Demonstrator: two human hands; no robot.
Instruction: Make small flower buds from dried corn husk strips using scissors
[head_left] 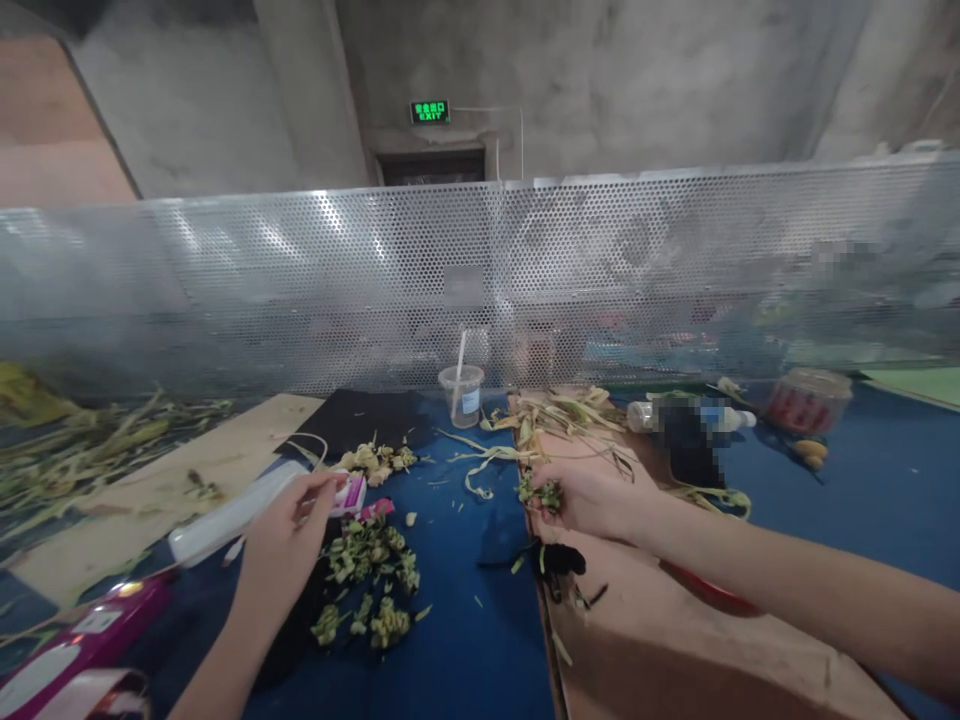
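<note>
My left hand (289,520) is closed around a long white tool (225,520) with a pink tip, held above a pile of small green-yellow buds (371,575) on the blue table cover (465,640). My right hand (592,495) is closed on a small clump of green plant bits (541,492) at the edge of a brown cardboard box (645,640). Pale dried stalks and leaves (559,415) lie on the box behind that hand.
A perforated metal screen (480,280) walls off the back of the table. In front of it stand a plastic cup with a straw (461,393), a black cloth (360,415), a bottle (675,415) and a red-labelled tub (808,400). Stalks (90,450) are heaped at left; pink packaging (82,640) sits bottom left.
</note>
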